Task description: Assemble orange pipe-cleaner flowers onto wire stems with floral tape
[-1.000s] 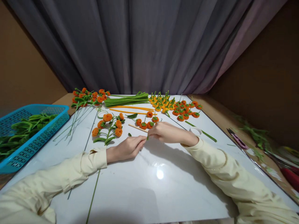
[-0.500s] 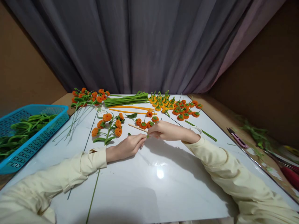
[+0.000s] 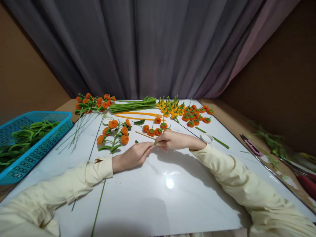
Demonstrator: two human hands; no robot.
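My left hand (image 3: 135,154) and my right hand (image 3: 170,139) meet above the middle of the white table. The fingertips of both are pinched on a small green pipe-cleaner piece (image 3: 155,144), mostly hidden by the fingers. Just behind them lies a thin wooden stick (image 3: 144,134), its right end covered by my right hand. Several orange pipe-cleaner pumpkins (image 3: 151,132) with green tops sit beyond my right hand. To the left of my hands rests a leafy green stem (image 3: 115,138) bearing orange pumpkins (image 3: 124,140).
A blue basket (image 3: 44,151) of green leaves stands at left. Green pipe cleaners (image 3: 133,105), orange strips (image 3: 138,116), yellow pieces (image 3: 171,107) and more orange pumpkins (image 3: 195,117) line the back. A white tape roll (image 3: 206,138) lies by my right wrist; pink-handled snips (image 3: 251,145) lie right.
My right hand and forearm have shifted slightly left, uncovering more of the white tape roll and the green piece at the fingertips. My left hand has stayed nearly still.
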